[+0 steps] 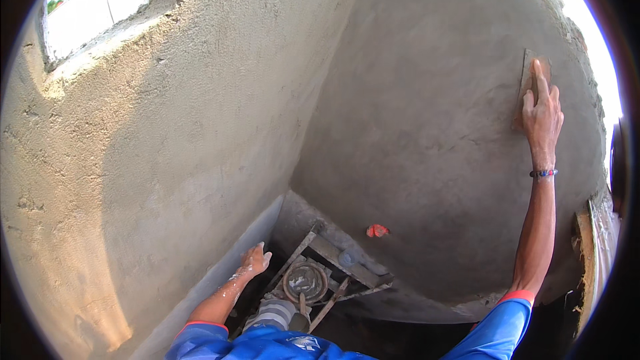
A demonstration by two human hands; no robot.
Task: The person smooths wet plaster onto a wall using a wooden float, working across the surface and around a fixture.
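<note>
My right hand [543, 117] is raised high on the right and closed around a plastering float [525, 90], with the index finger stretched along its back. The float lies against the smooth grey plaster wall [427, 107], near its rough right edge. My left hand [253, 261] hangs low beside the left wall [213, 127], smeared with plaster. Its thumb stands apart from the curled fingers, and nothing shows in it. Below, close to my legs, a round pan [305, 283] holds some grey mortar, with a short handle [303, 305] at its near rim.
The pan rests on a wooden trestle [330, 253] in the corner. A crumpled red-orange piece [377, 231] sits on the plastered wall. A window opening [97, 7] is at upper left. A rough board edge [588, 260] stands at lower right.
</note>
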